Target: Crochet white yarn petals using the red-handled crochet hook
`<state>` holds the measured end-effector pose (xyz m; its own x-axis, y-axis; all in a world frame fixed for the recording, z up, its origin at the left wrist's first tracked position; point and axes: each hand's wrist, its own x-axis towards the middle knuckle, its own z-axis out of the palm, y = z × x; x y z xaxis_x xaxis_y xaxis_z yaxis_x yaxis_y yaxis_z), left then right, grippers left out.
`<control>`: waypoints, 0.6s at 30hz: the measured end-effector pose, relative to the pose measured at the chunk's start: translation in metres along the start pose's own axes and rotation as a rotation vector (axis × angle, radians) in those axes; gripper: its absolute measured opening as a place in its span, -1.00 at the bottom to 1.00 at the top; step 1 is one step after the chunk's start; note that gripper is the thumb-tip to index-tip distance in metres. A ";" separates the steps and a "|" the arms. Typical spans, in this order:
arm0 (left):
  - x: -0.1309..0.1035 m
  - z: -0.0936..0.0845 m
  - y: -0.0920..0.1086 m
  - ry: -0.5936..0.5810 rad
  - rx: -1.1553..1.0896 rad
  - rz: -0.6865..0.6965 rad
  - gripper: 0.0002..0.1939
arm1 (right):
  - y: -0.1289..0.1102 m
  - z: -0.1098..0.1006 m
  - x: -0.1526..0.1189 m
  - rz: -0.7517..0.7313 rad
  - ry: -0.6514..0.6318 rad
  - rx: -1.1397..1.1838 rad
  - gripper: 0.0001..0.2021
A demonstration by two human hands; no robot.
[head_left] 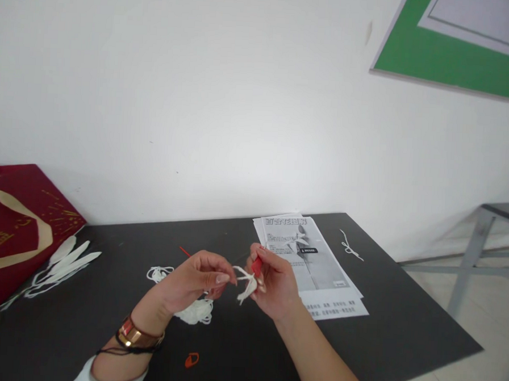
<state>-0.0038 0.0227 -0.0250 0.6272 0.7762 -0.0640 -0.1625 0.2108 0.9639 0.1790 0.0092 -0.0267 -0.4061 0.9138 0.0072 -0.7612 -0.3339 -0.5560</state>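
Observation:
Between my hands, above the black table, is a small white crochet piece (246,289) with a loop of yarn running left from it. My left hand (201,278) pinches the white yarn (242,269) between thumb and fingertips. In my right hand (277,282) is a red-handled crochet hook (257,267), its fingers closed round the handle and against the white piece. The hook's tip cannot be made out. Below and behind my left hand lies a loose white yarn skein (197,312), partly covered by the hand. A thin red stick (185,251) pokes out beyond my left knuckles.
Printed sheets (327,274) lie right of my hands on the black table (237,360). Several white crocheted petals (69,260) rest at left beside a dark red bag (18,223). An orange stitch marker (191,360) is near the front, a white yarn scrap (350,249) far right.

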 end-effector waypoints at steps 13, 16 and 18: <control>-0.001 -0.002 0.014 0.005 0.735 0.058 -0.62 | 0.001 -0.004 0.001 0.028 -0.027 -0.020 -0.82; 0.001 -0.002 0.013 0.043 0.833 0.166 -0.59 | -0.001 -0.005 0.001 0.028 -0.017 -0.020 -0.82; 0.002 -0.003 0.012 0.053 0.876 0.211 -0.59 | -0.001 -0.005 0.002 0.024 -0.011 -0.016 -0.82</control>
<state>-0.0070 0.0286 -0.0141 0.6104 0.7786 0.1456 0.3820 -0.4504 0.8070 0.1820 0.0122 -0.0301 -0.4299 0.9029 0.0024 -0.7428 -0.3522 -0.5695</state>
